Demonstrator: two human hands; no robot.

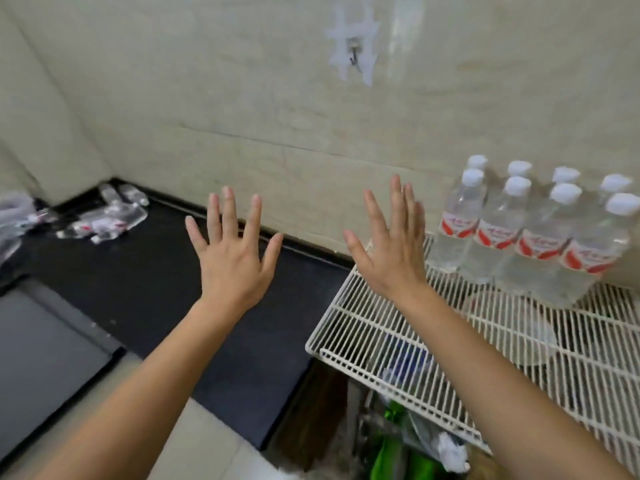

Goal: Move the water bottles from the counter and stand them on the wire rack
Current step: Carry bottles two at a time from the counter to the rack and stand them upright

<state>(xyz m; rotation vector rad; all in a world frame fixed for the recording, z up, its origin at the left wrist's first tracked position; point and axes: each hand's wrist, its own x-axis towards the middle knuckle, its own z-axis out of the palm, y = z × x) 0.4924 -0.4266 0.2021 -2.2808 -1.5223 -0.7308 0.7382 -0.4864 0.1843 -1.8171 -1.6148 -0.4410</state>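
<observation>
Several clear water bottles (pixel 530 230) with white caps and red labels stand upright in two rows at the back of the white wire rack (pixel 391 327), against the wall. My left hand (pixel 233 251) is held flat over the dark counter (pixel 138 282), fingers spread, holding nothing. My right hand (pixel 388 247) hovers above the rack's left end, fingers apart and empty, just left of the bottles. A crumpled pile of clear plastic wrap (pixel 104 216) with red print lies in the counter's far left corner; whether it hides bottles I cannot tell.
A grey sink basin (pixel 45 344) is sunk into the counter at the left. Beige tiled walls close the corner, with a hook (pixel 353 57) high up. Below the rack, bags and green packaging (pixel 398 441) fill the floor space.
</observation>
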